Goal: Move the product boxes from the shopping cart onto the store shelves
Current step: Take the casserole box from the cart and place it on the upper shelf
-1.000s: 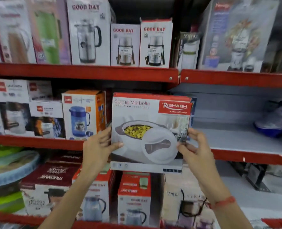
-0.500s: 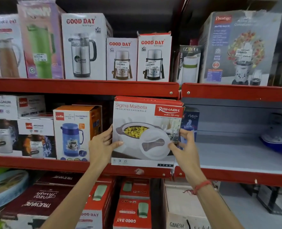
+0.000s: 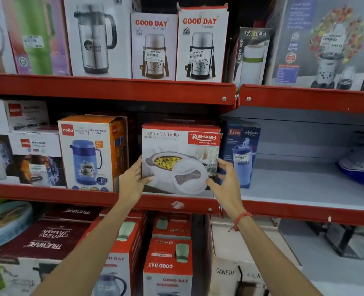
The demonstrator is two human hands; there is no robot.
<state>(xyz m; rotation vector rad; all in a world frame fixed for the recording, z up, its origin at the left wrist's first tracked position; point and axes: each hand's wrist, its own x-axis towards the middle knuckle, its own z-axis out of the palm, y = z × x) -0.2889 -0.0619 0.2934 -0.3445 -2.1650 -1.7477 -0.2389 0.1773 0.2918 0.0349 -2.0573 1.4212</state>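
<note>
A red and white Rishabh casserole box (image 3: 181,150) stands upright on the middle shelf (image 3: 91,196), between an orange Cello jug box (image 3: 91,152) and a dark blue Liza bottle box (image 3: 241,150). My left hand (image 3: 132,182) grips the box's lower left edge. My right hand (image 3: 226,178) grips its lower right edge. Its bottom sits behind the red shelf lip. The shopping cart is out of view.
The top shelf (image 3: 112,90) carries Good Day flask boxes (image 3: 200,43) and a mixer box (image 3: 326,43). A grey shelf section (image 3: 305,182) to the right holds a blue-wrapped item (image 3: 360,165). Below stand Trueware (image 3: 42,242) and Good Day boxes (image 3: 168,263).
Both hands pushed the casserole box up and back from in front of the shelf lip into the gap on the middle shelf. The camera moved closer.
</note>
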